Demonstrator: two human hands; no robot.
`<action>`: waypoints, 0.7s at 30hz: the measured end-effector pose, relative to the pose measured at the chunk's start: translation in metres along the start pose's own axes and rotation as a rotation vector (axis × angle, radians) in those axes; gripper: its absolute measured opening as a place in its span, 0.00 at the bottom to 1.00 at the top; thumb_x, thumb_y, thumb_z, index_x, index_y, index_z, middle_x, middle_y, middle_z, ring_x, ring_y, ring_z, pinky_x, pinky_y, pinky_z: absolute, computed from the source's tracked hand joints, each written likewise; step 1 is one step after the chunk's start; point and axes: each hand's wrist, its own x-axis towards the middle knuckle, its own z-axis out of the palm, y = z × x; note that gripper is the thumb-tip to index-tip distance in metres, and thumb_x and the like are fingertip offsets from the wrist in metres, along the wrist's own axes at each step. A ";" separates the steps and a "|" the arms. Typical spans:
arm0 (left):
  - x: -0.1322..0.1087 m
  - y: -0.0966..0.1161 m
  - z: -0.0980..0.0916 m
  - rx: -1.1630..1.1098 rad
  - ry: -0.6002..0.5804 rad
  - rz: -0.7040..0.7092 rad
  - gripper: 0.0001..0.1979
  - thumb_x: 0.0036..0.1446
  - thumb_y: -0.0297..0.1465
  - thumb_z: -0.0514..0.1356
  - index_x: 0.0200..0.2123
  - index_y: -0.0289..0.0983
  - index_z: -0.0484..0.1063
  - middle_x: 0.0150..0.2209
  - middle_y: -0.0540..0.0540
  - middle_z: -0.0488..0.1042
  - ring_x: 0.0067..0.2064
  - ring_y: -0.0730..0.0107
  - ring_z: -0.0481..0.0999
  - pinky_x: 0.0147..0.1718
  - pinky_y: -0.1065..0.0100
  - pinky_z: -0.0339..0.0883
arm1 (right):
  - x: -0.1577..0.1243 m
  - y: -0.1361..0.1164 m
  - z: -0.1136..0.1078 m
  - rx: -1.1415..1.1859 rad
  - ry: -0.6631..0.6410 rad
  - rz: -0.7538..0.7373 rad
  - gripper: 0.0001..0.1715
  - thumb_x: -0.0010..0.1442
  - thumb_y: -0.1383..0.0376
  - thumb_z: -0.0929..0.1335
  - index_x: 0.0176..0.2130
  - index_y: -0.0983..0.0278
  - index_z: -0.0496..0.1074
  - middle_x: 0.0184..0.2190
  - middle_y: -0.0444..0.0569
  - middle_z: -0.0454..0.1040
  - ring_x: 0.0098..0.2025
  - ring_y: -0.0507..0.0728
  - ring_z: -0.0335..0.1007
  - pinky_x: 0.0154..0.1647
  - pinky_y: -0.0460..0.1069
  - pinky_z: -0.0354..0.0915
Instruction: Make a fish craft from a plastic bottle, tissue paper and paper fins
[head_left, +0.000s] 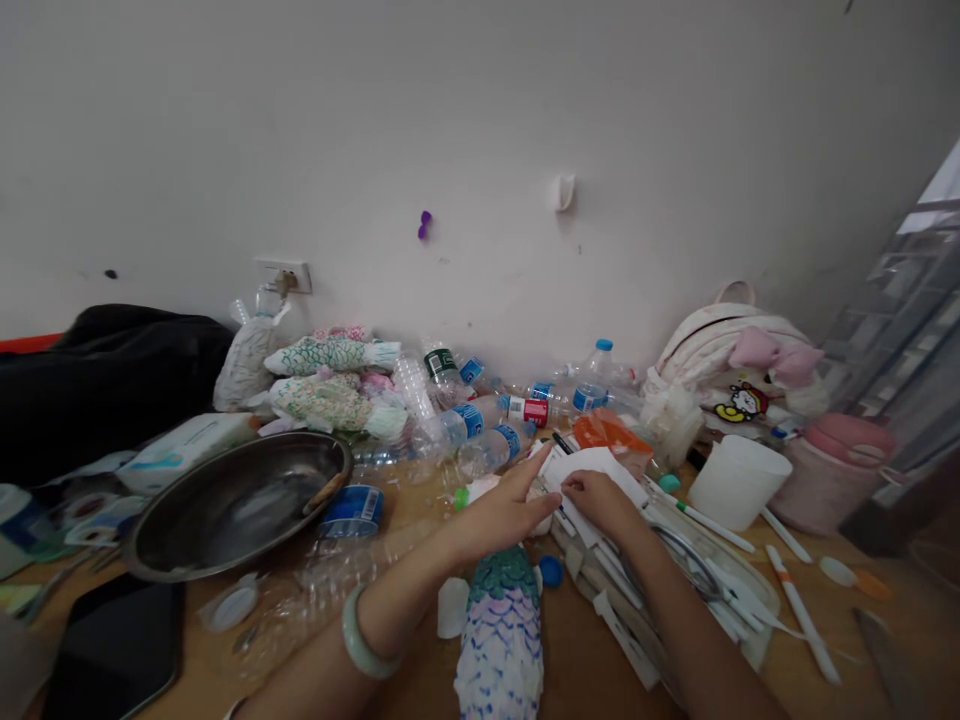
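**Both hands at the white paper**

We see a crowded table [585,670] with a metal pan [232,510] at left. The white paper [600,468] lies just ahead of both hands, its long side running left to right. Our right hand [600,500] pinches its near edge. Our left hand [502,512] is flat, fingers released, touching the paper's left end.

Single head-worn view, looking forward and slightly down across the cluttered surface [585,670] toward the white wall [480,130]. Wall fills the upper half of frame, surface the lower. Camera sits close: both forearms enter from the bottom edge, left hand [499,510] and right hand [600,500] meeting near centre. Wide lens, edges bowed. No second view.
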 end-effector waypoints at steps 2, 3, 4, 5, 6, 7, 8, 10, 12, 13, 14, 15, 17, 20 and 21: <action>-0.006 0.010 -0.001 0.065 -0.038 -0.009 0.31 0.56 0.39 0.50 0.61 0.38 0.49 0.63 0.43 0.51 0.62 0.63 0.51 0.60 0.60 0.42 | 0.001 0.000 0.001 0.012 0.004 0.010 0.13 0.51 0.67 0.61 0.29 0.69 0.73 0.31 0.56 0.76 0.34 0.59 0.69 0.35 0.49 0.59; -0.010 0.015 -0.001 0.124 -0.069 0.005 0.28 0.56 0.39 0.49 0.59 0.38 0.53 0.61 0.43 0.56 0.61 0.63 0.55 0.59 0.60 0.46 | 0.002 0.000 0.002 0.024 0.007 0.012 0.13 0.51 0.67 0.61 0.29 0.68 0.73 0.30 0.56 0.76 0.34 0.59 0.68 0.34 0.49 0.58; -0.014 0.020 -0.001 0.199 -0.114 0.042 0.25 0.57 0.38 0.49 0.57 0.39 0.57 0.58 0.43 0.61 0.58 0.63 0.59 0.57 0.61 0.50 | 0.002 0.000 0.002 0.038 0.011 0.012 0.12 0.51 0.67 0.61 0.28 0.68 0.72 0.29 0.55 0.75 0.34 0.58 0.68 0.34 0.49 0.58; -0.018 0.025 -0.001 0.277 -0.152 0.078 0.23 0.56 0.38 0.50 0.55 0.40 0.60 0.56 0.44 0.65 0.56 0.63 0.62 0.55 0.62 0.53 | 0.003 0.000 0.003 0.057 0.014 0.011 0.11 0.51 0.66 0.61 0.27 0.68 0.71 0.29 0.55 0.75 0.33 0.58 0.68 0.33 0.49 0.58; -0.022 0.029 -0.001 0.358 -0.190 0.103 0.21 0.56 0.38 0.50 0.53 0.40 0.63 0.53 0.44 0.68 0.53 0.63 0.65 0.53 0.62 0.56 | 0.003 -0.001 0.004 0.079 0.015 0.010 0.11 0.51 0.65 0.61 0.27 0.68 0.70 0.28 0.54 0.75 0.32 0.58 0.68 0.32 0.49 0.58; -0.026 0.032 -0.002 0.437 -0.219 0.121 0.20 0.56 0.38 0.50 0.51 0.40 0.65 0.50 0.44 0.70 0.51 0.62 0.67 0.51 0.62 0.59 | 0.003 -0.002 0.005 0.106 0.013 0.007 0.11 0.52 0.65 0.61 0.26 0.68 0.69 0.27 0.54 0.74 0.32 0.57 0.67 0.32 0.49 0.58; -0.029 0.034 -0.003 0.520 -0.230 0.125 0.19 0.56 0.39 0.49 0.49 0.40 0.67 0.48 0.44 0.71 0.49 0.61 0.69 0.48 0.62 0.61 | 0.003 -0.004 0.005 0.139 0.007 0.002 0.11 0.52 0.64 0.61 0.26 0.67 0.68 0.26 0.53 0.74 0.31 0.57 0.67 0.31 0.48 0.58; -0.034 0.033 -0.006 0.697 -0.219 0.085 0.18 0.56 0.39 0.49 0.45 0.39 0.69 0.44 0.42 0.73 0.45 0.57 0.71 0.43 0.61 0.64 | 0.001 -0.008 0.007 0.204 -0.019 -0.013 0.12 0.54 0.61 0.60 0.27 0.66 0.67 0.25 0.51 0.74 0.29 0.55 0.68 0.30 0.48 0.59; -0.036 0.028 -0.011 0.860 -0.182 0.004 0.18 0.55 0.40 0.49 0.43 0.36 0.70 0.41 0.38 0.74 0.42 0.54 0.73 0.38 0.59 0.66 | -0.001 -0.013 0.007 0.310 -0.071 -0.028 0.12 0.54 0.59 0.60 0.27 0.65 0.65 0.23 0.48 0.74 0.26 0.54 0.68 0.28 0.47 0.61; -0.036 0.025 -0.014 0.919 -0.165 -0.041 0.18 0.55 0.40 0.50 0.42 0.35 0.70 0.40 0.36 0.74 0.40 0.53 0.73 0.37 0.59 0.66 | -0.003 -0.016 0.007 0.390 -0.105 -0.033 0.12 0.54 0.58 0.60 0.28 0.64 0.63 0.22 0.47 0.74 0.25 0.53 0.67 0.28 0.47 0.61; -0.035 0.021 -0.016 0.955 -0.148 -0.077 0.19 0.55 0.39 0.50 0.42 0.34 0.70 0.39 0.35 0.74 0.39 0.51 0.74 0.35 0.58 0.66 | -0.004 -0.020 0.007 0.483 -0.140 -0.039 0.13 0.53 0.56 0.62 0.28 0.64 0.62 0.21 0.46 0.74 0.23 0.53 0.67 0.28 0.48 0.61; -0.033 0.018 -0.019 0.966 -0.124 -0.105 0.19 0.54 0.39 0.50 0.42 0.33 0.69 0.39 0.34 0.74 0.39 0.51 0.74 0.35 0.58 0.65 | -0.006 -0.023 0.006 0.582 -0.173 -0.048 0.14 0.51 0.55 0.63 0.28 0.63 0.62 0.21 0.46 0.74 0.23 0.53 0.67 0.28 0.48 0.62; -0.026 0.012 -0.023 0.907 -0.050 -0.130 0.19 0.55 0.40 0.50 0.42 0.33 0.68 0.40 0.34 0.74 0.39 0.51 0.74 0.35 0.58 0.65 | -0.011 -0.032 0.003 0.754 -0.211 -0.085 0.18 0.49 0.51 0.65 0.29 0.63 0.61 0.21 0.45 0.74 0.23 0.53 0.68 0.29 0.48 0.62; -0.011 0.007 -0.025 0.653 0.072 -0.119 0.17 0.55 0.40 0.49 0.41 0.36 0.68 0.39 0.39 0.75 0.38 0.58 0.73 0.34 0.63 0.63 | -0.020 -0.045 -0.001 0.857 -0.226 -0.162 0.21 0.51 0.48 0.65 0.29 0.63 0.59 0.24 0.46 0.75 0.27 0.53 0.70 0.32 0.48 0.62; -0.006 0.005 -0.025 0.576 0.098 -0.111 0.15 0.55 0.38 0.50 0.39 0.36 0.69 0.37 0.41 0.75 0.37 0.61 0.73 0.33 0.65 0.62 | -0.023 -0.049 -0.001 0.869 -0.235 -0.178 0.22 0.51 0.47 0.65 0.29 0.62 0.59 0.24 0.46 0.75 0.28 0.53 0.71 0.32 0.48 0.62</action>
